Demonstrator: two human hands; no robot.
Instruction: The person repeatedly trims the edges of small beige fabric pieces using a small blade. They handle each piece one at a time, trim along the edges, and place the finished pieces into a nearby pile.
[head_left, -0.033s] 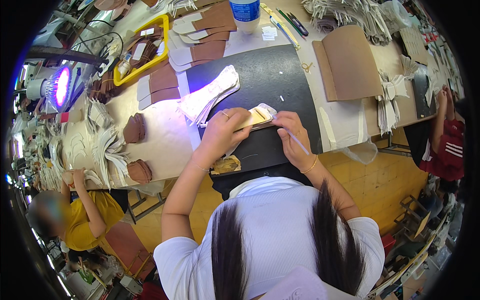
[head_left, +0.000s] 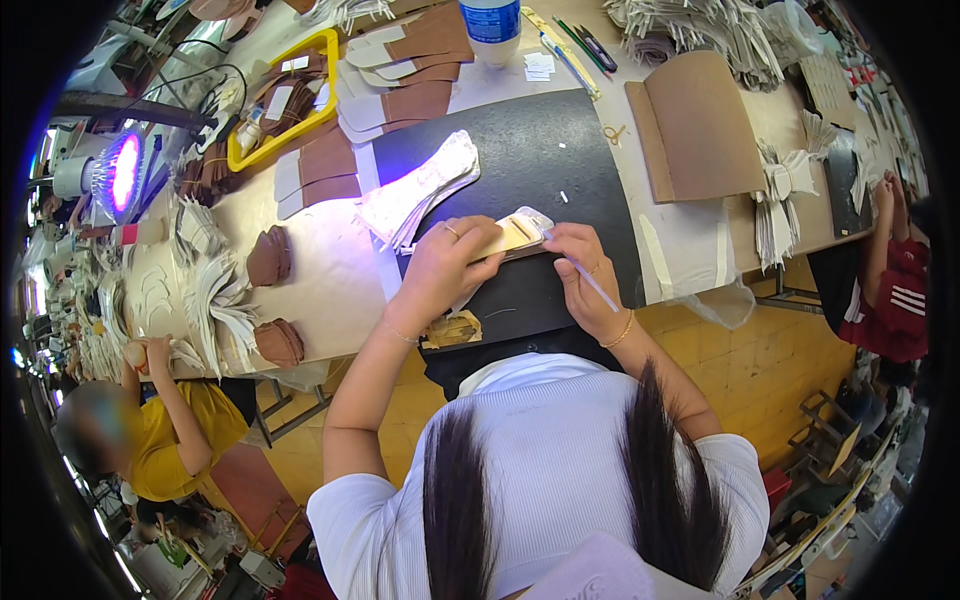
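Observation:
My left hand (head_left: 450, 262) is closed on a pale yellow slotted template (head_left: 517, 232), pressing it over white-and-brown pieces near the front of a black mat (head_left: 540, 140). In my right hand (head_left: 588, 280) is a slim whitish pen-like stick (head_left: 600, 288), pinched between the fingers. Its upper end meets the right end of the template; the exact tip is too small to make out. Just beyond my left hand lies a fanned stack of white cut pieces (head_left: 428, 185), lit by the lamp.
A glowing purple lamp (head_left: 122, 172) stands at left, beside a yellow tray (head_left: 240, 150) of brown pieces. Brown-and-white pieces (head_left: 405, 105) lie behind the mat. A bottle (head_left: 490, 35) stands at the back, a folded brown sheet (head_left: 705, 130) at right. Co-workers sit on both sides.

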